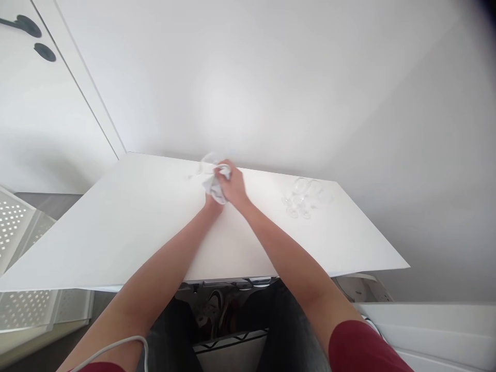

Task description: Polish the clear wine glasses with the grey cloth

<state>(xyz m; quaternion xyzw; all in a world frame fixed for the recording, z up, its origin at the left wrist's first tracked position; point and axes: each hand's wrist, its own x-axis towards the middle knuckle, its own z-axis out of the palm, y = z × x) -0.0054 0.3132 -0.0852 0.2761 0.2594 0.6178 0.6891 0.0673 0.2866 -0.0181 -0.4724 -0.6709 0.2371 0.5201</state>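
Both of my hands are together near the back of a white tabletop (155,217). My right hand (232,183) is closed on a crumpled white cloth (217,188), with its thumb and fingers pressed into the folds. Just below it, my left hand (214,203) goes in under the same cloth, which hides most of its fingers. Faint clear glass shapes (205,164) show beside and behind the cloth; whether one is inside it I cannot make out. Farther right, several clear stemmed glasses (300,199) stand close together on the tabletop.
A plain white wall (232,93) rises behind the table. At the left is a white door with a dark handle (27,26). White perforated panels (27,310) are at lower left, and a white ledge (434,325) is at lower right. A white cable (132,339) crosses my left arm.
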